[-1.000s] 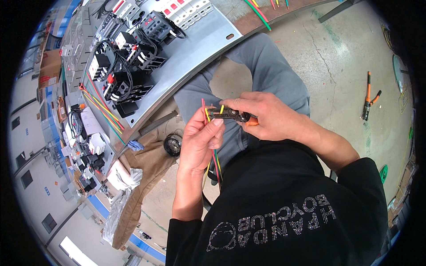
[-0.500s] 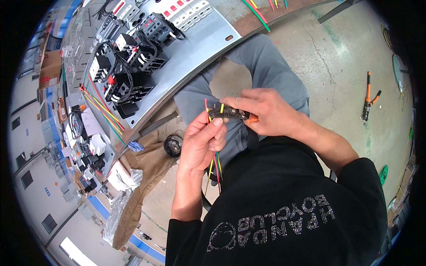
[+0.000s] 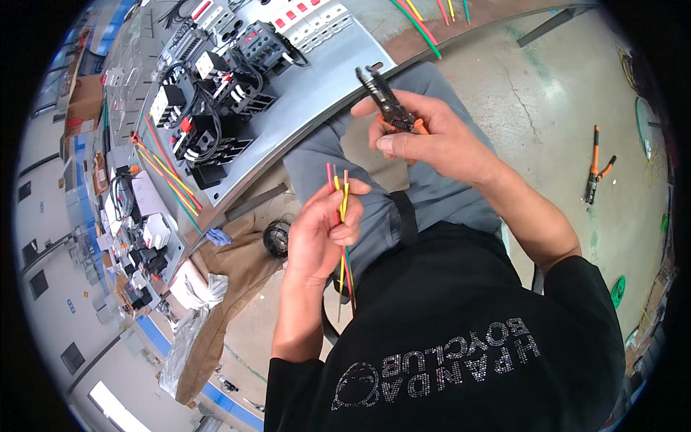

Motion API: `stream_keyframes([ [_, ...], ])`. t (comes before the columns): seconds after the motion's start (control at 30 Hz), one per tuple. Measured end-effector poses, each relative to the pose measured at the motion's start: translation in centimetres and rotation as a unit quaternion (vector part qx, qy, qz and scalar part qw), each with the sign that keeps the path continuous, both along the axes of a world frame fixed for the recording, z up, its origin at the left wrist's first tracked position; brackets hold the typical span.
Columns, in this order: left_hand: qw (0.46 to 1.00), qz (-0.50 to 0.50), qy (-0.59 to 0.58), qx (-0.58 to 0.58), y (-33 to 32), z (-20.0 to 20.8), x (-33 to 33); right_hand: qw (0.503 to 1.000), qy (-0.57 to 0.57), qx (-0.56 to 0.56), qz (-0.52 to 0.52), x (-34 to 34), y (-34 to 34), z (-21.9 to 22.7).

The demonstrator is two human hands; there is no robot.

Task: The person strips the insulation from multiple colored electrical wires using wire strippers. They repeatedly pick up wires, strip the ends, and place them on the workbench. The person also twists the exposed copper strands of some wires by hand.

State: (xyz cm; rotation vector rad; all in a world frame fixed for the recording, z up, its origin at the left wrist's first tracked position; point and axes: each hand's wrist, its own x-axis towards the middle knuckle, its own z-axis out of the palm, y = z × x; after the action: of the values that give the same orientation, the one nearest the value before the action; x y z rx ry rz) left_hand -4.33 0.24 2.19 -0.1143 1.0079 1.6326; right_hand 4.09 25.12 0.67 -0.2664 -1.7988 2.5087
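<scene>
My left hand (image 3: 325, 229) is closed round a small bunch of coloured wires (image 3: 345, 193). Yellow and red ends stick up above the fingers, and one yellow wire shows a bare copper tip. Below the fist, red, green and yellow lengths hang down. In my right hand (image 3: 437, 135) are wire strippers (image 3: 389, 101) with a dark metal head and orange handles. Their jaws point up and to the left, apart from the wires. The palm hides most of the handles.
A grey metal plate (image 3: 317, 93) with breakers and contactors (image 3: 263, 47) lies on the bench to the upper left. Loose coloured wires (image 3: 169, 176) rest along the bench edge. Orange-handled cutters (image 3: 594, 169) lie on the floor at right. A brown garment (image 3: 216, 309) hangs at lower left.
My right hand has lifted the wire strippers up and away from the wires. A bare copper tip now shows on one yellow wire. My left hand stays nearly in place.
</scene>
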Motion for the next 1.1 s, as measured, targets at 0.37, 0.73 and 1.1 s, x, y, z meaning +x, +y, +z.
stream_keyframes([
  [0.37,0.989,-0.101,0.072,-0.082,1.3,0.9,1.4,0.98,0.061,0.086,0.168,-2.7,-0.5,0.1],
  [0.73,0.998,-0.022,-0.062,-0.014,0.4,-0.6,0.7,0.901,0.264,0.33,0.102,-2.1,0.1,1.0],
  [1.1,0.996,-0.045,-0.048,-0.055,1.4,0.3,0.7,0.996,0.057,0.055,0.047,0.1,-0.9,-1.1],
])
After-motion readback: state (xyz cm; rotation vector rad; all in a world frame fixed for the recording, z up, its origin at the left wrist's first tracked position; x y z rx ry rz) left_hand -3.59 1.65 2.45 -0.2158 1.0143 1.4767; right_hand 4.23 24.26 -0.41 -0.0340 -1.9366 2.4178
